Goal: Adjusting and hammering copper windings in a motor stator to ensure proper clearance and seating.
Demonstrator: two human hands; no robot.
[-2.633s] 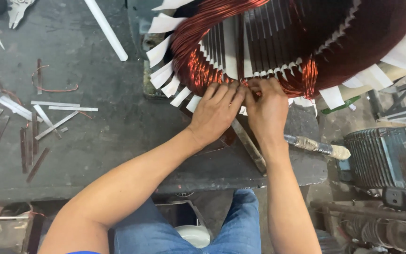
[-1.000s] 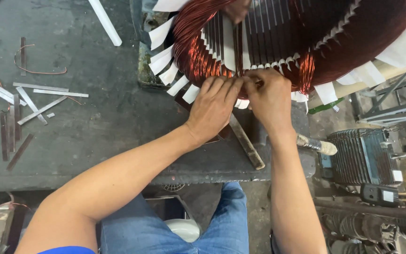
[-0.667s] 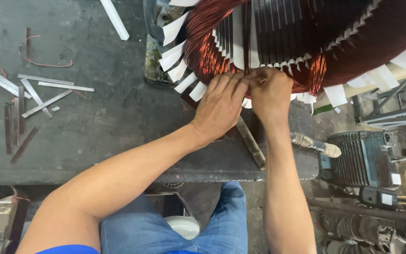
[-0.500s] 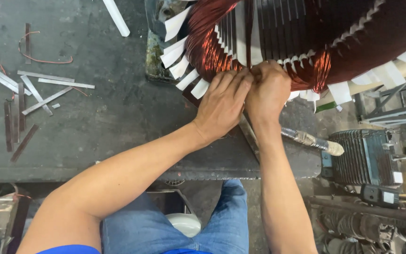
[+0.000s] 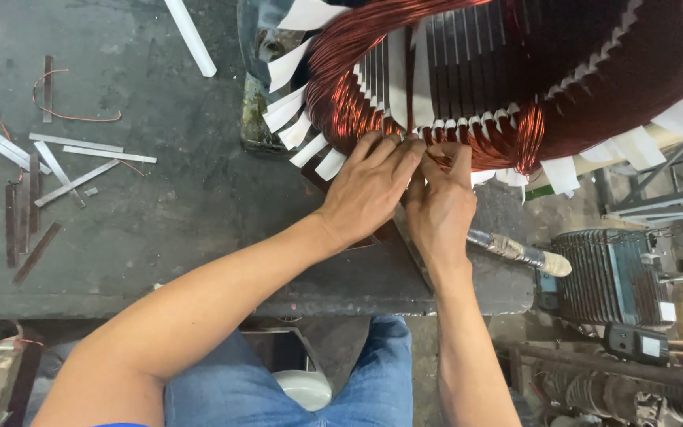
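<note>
copper-red coil (image 5: 357,103) on slotted stator (image 5: 468,63), white paper strips (image 5: 310,150), left hand (image 5: 369,186) and right hand (image 5: 440,205) fingers pinching wire

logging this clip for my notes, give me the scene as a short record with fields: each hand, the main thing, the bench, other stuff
left hand: left hand, fingers pressed on the copper windings at the near rim
right hand: right hand, pinching at the same spot, touching the left; grip contents hidden
main thing: large round motor stator with reddish copper wire coils and white paper slot strips
bench: dark grey worn metal workbench
other: thin flat grey strips scattered at left; white stick; tape-wrapped tool handle; grey finned motor housing
</note>
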